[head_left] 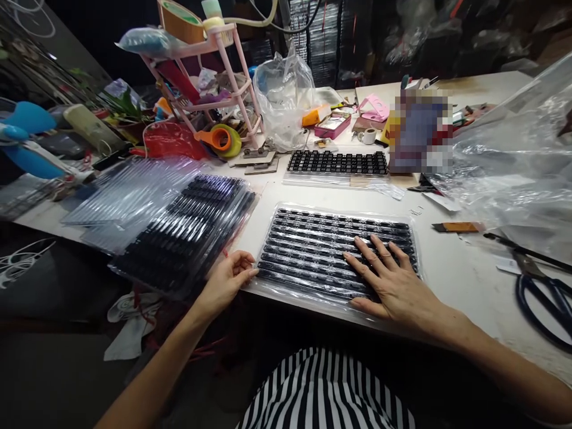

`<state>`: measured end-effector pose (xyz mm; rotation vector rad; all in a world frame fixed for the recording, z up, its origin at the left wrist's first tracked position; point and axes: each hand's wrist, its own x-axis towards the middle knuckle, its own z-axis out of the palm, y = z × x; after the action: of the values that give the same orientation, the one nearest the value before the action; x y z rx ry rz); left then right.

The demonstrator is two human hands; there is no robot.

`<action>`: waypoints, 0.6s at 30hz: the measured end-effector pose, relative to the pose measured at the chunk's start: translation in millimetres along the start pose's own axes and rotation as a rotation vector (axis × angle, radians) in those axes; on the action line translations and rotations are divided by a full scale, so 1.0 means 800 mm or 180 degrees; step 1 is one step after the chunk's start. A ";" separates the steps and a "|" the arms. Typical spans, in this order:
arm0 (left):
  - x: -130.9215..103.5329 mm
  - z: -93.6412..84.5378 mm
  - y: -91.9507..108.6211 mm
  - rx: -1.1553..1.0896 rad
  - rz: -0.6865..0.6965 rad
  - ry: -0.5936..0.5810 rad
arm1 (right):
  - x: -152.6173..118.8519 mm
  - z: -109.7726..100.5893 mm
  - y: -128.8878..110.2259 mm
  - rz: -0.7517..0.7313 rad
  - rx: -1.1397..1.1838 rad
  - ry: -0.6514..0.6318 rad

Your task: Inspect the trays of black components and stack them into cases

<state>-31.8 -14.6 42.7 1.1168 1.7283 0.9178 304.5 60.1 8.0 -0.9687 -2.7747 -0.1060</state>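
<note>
A clear plastic tray (308, 253) filled with rows of black parts lies at the table's front edge, before me. My right hand (388, 277) rests flat on its right half, fingers spread over the rows. At the tray's lower left edge, my left hand (235, 271) is closed, thumb and curled fingers pinching the rim. To the left is a stack of similar filled trays (179, 238), reaching past the table's front edge. Overlapping that stack are clear trays (120, 196) with no black parts visible in them. Behind the front tray, loose black parts (337, 162) stand in rows on another clear tray.
Large scissors (543, 292) and an orange-handled cutter (458, 227) lie on the right, beside a big clear plastic sheet (504, 155). A pink shelf (210, 89) with tape and odds and ends stands back left, beside a clear bag (286, 98). A blue fan (29, 137) is far left.
</note>
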 end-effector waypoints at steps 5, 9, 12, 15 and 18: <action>0.001 -0.004 0.008 0.0176 0.0002 -0.0124 | 0.000 0.002 0.003 -0.0058 -0.0002 0.0098; 0.002 -0.004 0.011 0.0312 0.0064 -0.0152 | 0.001 0.004 0.005 -0.0057 -0.0009 0.0135; 0.004 -0.002 0.009 0.0424 0.0068 -0.0106 | 0.001 0.005 0.005 -0.0053 -0.0015 0.0114; 0.005 0.001 0.007 0.0584 0.0081 -0.0037 | 0.001 0.006 0.005 -0.0036 -0.0019 0.0089; 0.004 0.002 0.007 0.0743 0.0116 0.0027 | 0.000 0.008 0.005 -0.0021 -0.0030 0.0100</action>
<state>-28.9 -9.7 46.4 1.3001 1.8627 0.7569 305.7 64.2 2.1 -0.9517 -2.7515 -0.1341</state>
